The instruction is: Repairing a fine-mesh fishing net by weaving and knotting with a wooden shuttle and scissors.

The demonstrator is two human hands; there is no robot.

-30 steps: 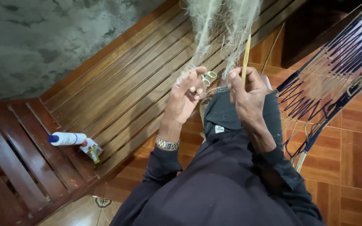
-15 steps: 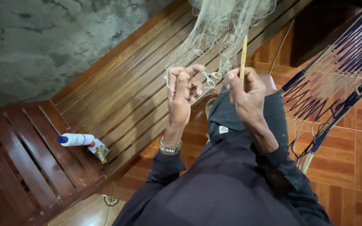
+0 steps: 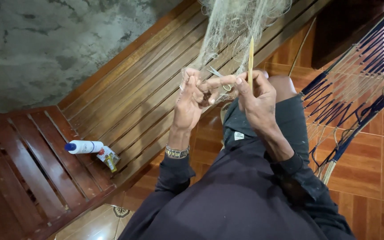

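A pale, fine fishing net (image 3: 236, 26) hangs down from the top of the view in front of me. My left hand (image 3: 193, 100) pinches a fold of its mesh, and small metal scissors (image 3: 218, 75) sit by the fingers. My right hand (image 3: 256, 95) grips a thin yellow netting needle (image 3: 250, 58) that points straight up into the net. Both hands meet just above my knee, fingertips touching. A metal watch band (image 3: 177, 152) is on my left wrist.
A slatted wooden bench (image 3: 125, 102) runs along a grey concrete wall (image 3: 45, 44) at the left. On it lie a white bottle with a blue cap (image 3: 84, 146) and a small packet (image 3: 109, 158). A blue-and-tan woven hammock (image 3: 356, 84) hangs at the right over orange floor tiles (image 3: 378, 178).
The view has shifted, so hands and net sit slightly lower and more central. My left fingers have closed in on the mesh and now touch my right hand.
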